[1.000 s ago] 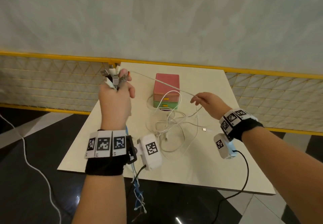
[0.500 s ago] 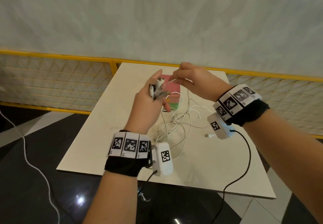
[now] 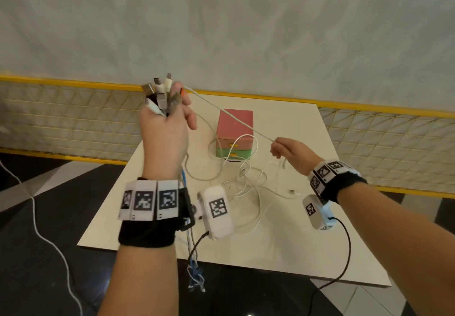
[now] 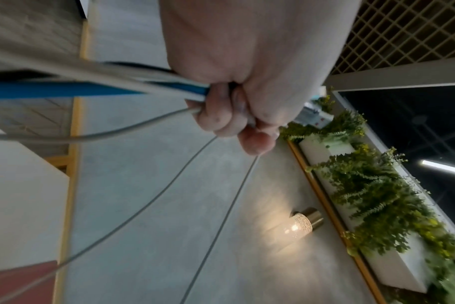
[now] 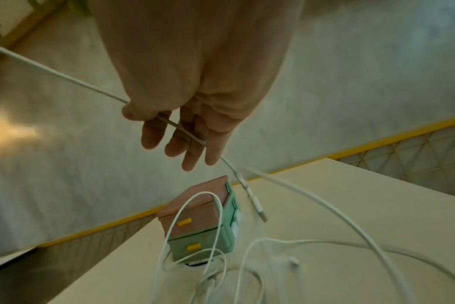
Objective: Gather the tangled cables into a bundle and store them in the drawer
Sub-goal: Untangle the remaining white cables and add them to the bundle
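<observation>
Stretching taut between two raised hands, a single white cable [image 3: 229, 116] runs on a downward slant from upper left to lower right above the cream table [image 3: 320, 229], its long axis crossing over the small pink-and-green drawer box [image 3: 235, 134], whose drawers look closed. The left hand [image 3: 163, 128] is fisted round a cluster of plug ends [image 3: 160, 91] that point up and away from the person, their cords trailing below the wrist. The right hand [image 3: 290, 152] holds the taut cable lightly, thumb against loosely curled fingers [image 5: 169, 135], and the cable's free plug [image 5: 257, 207] dangles just beyond them. The rest of the white cables [image 3: 246, 180] lies in loose loops on the table in front of the box, one loop draped against its front. The step in hand appears to be drawing one cable straight; done well, the right hand would likely let it slide through a gentle grip towards the plug, avoiding snagging the loops below.
</observation>
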A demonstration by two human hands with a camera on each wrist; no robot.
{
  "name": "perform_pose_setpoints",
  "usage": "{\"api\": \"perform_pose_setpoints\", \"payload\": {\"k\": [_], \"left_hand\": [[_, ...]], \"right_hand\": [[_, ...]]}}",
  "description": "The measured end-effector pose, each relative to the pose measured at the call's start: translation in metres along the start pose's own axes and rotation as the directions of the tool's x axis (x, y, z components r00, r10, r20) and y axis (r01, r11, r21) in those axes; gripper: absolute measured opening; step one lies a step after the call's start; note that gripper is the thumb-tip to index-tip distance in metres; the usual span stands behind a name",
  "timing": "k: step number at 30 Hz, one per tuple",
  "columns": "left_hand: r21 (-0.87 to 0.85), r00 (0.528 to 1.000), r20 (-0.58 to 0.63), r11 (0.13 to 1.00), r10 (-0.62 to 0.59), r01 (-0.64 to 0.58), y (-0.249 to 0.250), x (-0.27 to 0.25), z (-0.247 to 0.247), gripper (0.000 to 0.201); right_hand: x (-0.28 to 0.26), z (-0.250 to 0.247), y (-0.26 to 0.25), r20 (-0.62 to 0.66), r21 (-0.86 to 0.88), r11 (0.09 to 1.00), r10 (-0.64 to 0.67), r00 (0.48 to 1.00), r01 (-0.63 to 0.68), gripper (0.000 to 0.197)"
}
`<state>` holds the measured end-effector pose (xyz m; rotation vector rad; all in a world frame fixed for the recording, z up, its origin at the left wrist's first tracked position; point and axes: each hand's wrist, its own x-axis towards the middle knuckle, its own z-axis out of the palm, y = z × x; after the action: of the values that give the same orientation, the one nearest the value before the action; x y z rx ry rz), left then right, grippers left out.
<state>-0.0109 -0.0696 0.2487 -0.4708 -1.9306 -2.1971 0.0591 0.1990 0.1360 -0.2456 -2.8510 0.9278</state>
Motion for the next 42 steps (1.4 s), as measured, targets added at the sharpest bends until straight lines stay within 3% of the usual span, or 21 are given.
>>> {"api": "perform_pose_setpoints", "payload": {"k": [4, 8, 11, 13, 16, 19, 22, 24, 26, 29, 34, 37, 40, 42], "left_hand": [[0.108, 0.995, -0.085, 0.993, -0.047, 0.057, -0.017, 0.006, -0.013, 0.029], [0.139, 0.986, -0.076, 0.978, -0.147, 0.156, -0.028, 0.002, -0.013, 0.031], [0.145, 0.988, -0.072, 0.978, -0.138, 0.148, -0.027, -0.001, -0.013, 0.03], [0.154, 0.993, -0.026, 0.981, -0.113, 0.116, -0.023, -0.004, -0.011, 0.025], [0.207, 0.985, 0.143, 0.976, -0.092, 0.062, -0.017, -0.013, -0.007, 0.019], [0.223, 0.939, 0.33, 0.974, -0.101, 0.026, -0.014, -0.025, -0.002, 0.026], [0.28, 0.868, 0.481, 0.96, -0.121, -0.021, -0.014, -0.037, -0.001, 0.027], [0.321, 0.819, 0.549, 0.947, -0.163, -0.026, -0.015, -0.044, -0.002, 0.025], [0.349, 0.784, 0.584, 0.937, -0.21, -0.009, -0.018, -0.053, -0.005, 0.022], [0.305, 0.778, 0.586, 0.951, -0.225, 0.045, -0.02, -0.067, -0.008, 0.016], [0.245, 0.847, 0.488, 0.965, -0.209, 0.097, -0.02, -0.083, -0.015, 0.018], [0.273, 0.848, 0.472, 0.954, -0.243, 0.121, -0.015, -0.088, -0.019, 0.042], [0.227, 0.818, 0.504, 0.956, -0.277, 0.183, -0.005, -0.1, -0.02, 0.061], [0.241, 0.8, 0.537, 0.958, -0.266, 0.157, -0.001, -0.108, -0.021, 0.067]], "right_hand": [[0.011, -0.017, -0.012, -0.127, 0.025, 0.999, -0.043, 0.991, 0.046, 0.027], [0.026, -0.048, -0.043, -0.332, 0.18, 0.963, -0.132, 0.934, 0.2, 0.018], [0.022, -0.068, -0.066, -0.385, 0.216, 0.939, -0.171, 0.907, 0.269, 0.017], [0.009, -0.075, -0.081, -0.318, 0.205, 0.951, -0.159, 0.935, 0.231, 0.023], [-0.012, -0.077, -0.102, -0.17, 0.238, 0.96, -0.109, 0.979, 0.148, 0.058], [-0.033, -0.072, -0.118, -0.043, 0.252, 0.965, -0.06, 0.997, 0.069, 0.081], [-0.054, -0.061, -0.129, 0.04, 0.211, 0.977, -0.043, 0.998, 0.033, 0.087], [-0.067, -0.053, -0.135, 0.065, 0.171, 0.984, -0.061, 0.996, 0.049, 0.081], [-0.081, -0.046, -0.139, 0.1, 0.186, 0.981, -0.077, 0.992, 0.057, 0.061], [-0.1, -0.032, -0.144, 0.154, 0.203, 0.978, -0.074, 0.985, 0.041, 0.033], [-0.123, -0.021, -0.142, 0.274, 0.121, 0.992, 0.01, 0.962, -0.045, 0.034], [-0.135, -0.017, -0.143, 0.407, -0.038, 0.999, 0.008, 0.913, 0.008, 0.025], [-0.142, -0.009, -0.138, 0.324, -0.184, 0.977, -0.042, 0.945, 0.106, 0.028], [-0.142, -0.003, -0.135, 0.244, -0.182, 0.974, -0.087, 0.966, 0.134, 0.031]]}}
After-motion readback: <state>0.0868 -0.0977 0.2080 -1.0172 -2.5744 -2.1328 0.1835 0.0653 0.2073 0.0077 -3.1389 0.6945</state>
